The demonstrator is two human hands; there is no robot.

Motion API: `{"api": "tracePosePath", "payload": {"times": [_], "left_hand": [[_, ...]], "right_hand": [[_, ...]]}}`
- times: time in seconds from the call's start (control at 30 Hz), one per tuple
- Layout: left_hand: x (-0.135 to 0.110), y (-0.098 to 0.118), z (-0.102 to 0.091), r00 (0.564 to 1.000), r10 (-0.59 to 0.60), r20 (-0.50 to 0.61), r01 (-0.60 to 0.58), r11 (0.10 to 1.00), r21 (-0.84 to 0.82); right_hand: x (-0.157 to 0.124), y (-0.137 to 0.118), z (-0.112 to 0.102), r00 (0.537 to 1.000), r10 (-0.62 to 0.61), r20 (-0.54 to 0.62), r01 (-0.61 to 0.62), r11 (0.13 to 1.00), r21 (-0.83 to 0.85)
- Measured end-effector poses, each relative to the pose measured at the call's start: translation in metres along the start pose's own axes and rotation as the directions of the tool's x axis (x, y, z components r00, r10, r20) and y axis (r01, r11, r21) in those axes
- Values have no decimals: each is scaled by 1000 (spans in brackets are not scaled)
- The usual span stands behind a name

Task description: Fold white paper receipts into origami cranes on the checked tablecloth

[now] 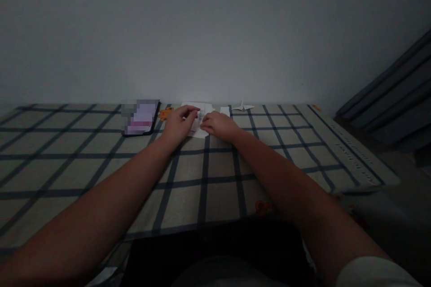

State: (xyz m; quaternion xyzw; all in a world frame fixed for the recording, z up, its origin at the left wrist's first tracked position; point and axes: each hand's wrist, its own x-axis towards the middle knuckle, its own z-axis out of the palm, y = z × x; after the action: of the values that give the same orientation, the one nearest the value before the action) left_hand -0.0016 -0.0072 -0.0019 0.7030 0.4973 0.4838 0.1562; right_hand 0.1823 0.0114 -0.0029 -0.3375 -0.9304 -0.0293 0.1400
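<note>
My left hand (178, 123) is closed, thumb and fingertips together at the edge of a small white piece of paper (199, 119). From the other side my right hand (220, 126) pinches the same piece with bent fingers. Its shape is hard to make out in the dim light, and the fingers cover part of it. Under both hands lies a larger white sheet (201, 134), flat on the cloth. Behind my right hand another bit of white paper (225, 110) shows. A folded white paper crane (243, 107) stands to the right of that.
A phone (143, 117) with a lit, partly blurred screen lies to the left. An orange figure (165, 114) is beside it. The checked tablecloth (188, 166) covers the table up to the grey wall (215, 31). A dark curtain (393, 85) hangs at the right.
</note>
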Motion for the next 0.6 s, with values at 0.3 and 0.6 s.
{"api": "tracePosePath", "payload": {"times": [0.3,0.6], "left_hand": [[2,-3,-7,981,-22,-194,6,997,-80],[5,-5,-9,994,49,-100,-51,998,-23]], "right_hand": [[1,3,2,970,197,-140,-137,925,354],[-2,2,-20,787,559,-262,-136,570,810]]}}
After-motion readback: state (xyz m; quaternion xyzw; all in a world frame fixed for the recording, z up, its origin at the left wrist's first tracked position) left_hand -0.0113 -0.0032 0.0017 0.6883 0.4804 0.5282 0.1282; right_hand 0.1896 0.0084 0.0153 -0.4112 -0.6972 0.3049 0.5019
